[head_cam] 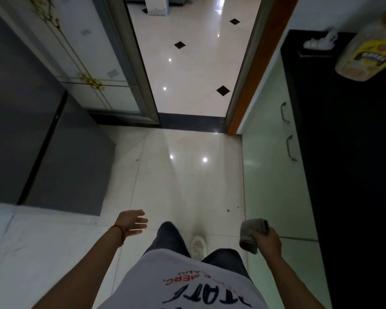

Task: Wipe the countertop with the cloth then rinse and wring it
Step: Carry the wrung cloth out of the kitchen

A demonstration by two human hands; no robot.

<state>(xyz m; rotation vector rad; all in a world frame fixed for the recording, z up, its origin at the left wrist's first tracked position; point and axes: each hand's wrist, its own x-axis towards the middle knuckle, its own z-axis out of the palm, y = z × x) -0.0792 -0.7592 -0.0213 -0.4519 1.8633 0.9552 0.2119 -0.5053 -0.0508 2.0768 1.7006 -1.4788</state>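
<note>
A grey folded cloth [252, 235] hangs from my right hand [267, 240], which is shut on it low in the view, just left of the cabinet fronts. The black countertop [348, 152] runs along the right side, above and to the right of that hand. My left hand [133, 222] hovers over the floor at lower centre-left, fingers apart and holding nothing; a red thread bracelet circles its wrist.
A clear plastic jar with a yellow label [370, 54] and a small white object [320, 42] stand at the counter's far end. Pale green cabinet doors with metal handles [274, 152] sit below it. A grey appliance [42, 141] stands left. An open doorway [192, 63] lies ahead.
</note>
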